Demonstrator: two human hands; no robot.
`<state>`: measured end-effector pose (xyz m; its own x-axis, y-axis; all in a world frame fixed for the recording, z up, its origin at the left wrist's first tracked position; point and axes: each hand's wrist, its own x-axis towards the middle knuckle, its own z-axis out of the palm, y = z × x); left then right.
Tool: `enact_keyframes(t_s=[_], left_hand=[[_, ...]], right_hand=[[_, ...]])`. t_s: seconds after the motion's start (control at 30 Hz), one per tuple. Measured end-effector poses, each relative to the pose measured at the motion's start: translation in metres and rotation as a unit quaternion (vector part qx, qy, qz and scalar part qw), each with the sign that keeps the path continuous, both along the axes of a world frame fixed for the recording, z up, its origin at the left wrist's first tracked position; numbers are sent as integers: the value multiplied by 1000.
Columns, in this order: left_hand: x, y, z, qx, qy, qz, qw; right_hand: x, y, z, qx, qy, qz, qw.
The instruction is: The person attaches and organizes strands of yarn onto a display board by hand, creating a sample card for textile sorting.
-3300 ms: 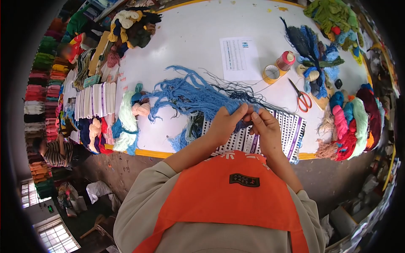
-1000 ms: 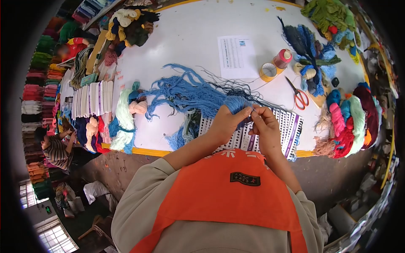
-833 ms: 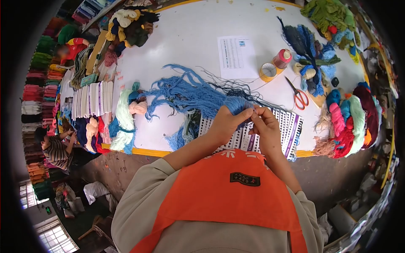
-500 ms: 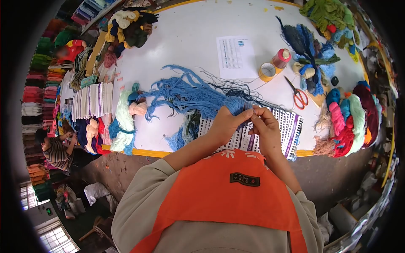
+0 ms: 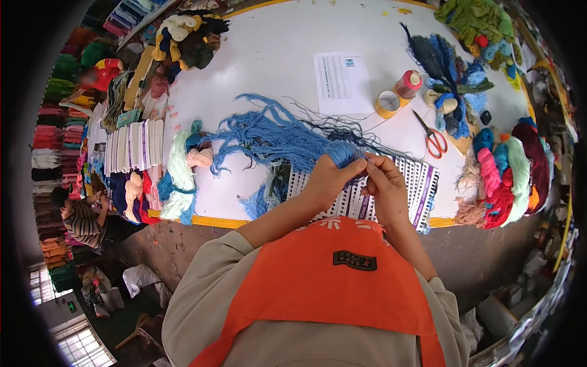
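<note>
My left hand (image 5: 330, 180) is closed around one end of a bundle of blue yarn (image 5: 275, 134), whose loose strands trail leftward over the table. Close against it, my right hand (image 5: 386, 183) pinches at the bundle's gathered end, thumb and finger together; whatever thin strand lies between them is too small to make out. Beneath both hands lie white punched cards (image 5: 400, 189) with rows of dark holes and purple stripes. Dark navy strands (image 5: 339, 131) run behind the blue yarn.
Orange-handled scissors (image 5: 435, 142) lie right of the hands, near a cone of thread (image 5: 408, 84) and a yellow-rimmed roll (image 5: 387, 104). A printed sheet (image 5: 340, 82) is farther back. Coloured skeins (image 5: 516, 174) crowd the right edge, pale green yarn (image 5: 181, 165) the left. Another person (image 5: 85, 220) sits at far left.
My hands and the blue yarn stay almost in place, with only slight finger movement. At far left, a person in red has shifted and an arm now shows.
</note>
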<state>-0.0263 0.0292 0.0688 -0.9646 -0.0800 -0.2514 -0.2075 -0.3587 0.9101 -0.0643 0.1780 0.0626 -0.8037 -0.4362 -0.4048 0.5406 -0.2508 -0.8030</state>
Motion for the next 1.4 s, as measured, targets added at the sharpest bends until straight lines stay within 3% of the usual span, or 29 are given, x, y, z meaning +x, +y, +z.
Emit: enact_keyframes(t_s=[0.5, 1.03, 1.13, 1.4], left_hand=[[-2, 0, -9, 15, 17, 9, 1000], [4, 4, -1, 84, -5, 19, 996], [6, 2, -5, -2, 33, -3, 999], [6, 3, 2, 56, 26, 24, 998]], right_hand=[[-2, -2, 0, 28, 20, 18, 999], [6, 1, 0, -29, 8, -23, 999], [8, 0, -1, -25, 13, -21, 999], [8, 4, -1, -65, -15, -9, 998]])
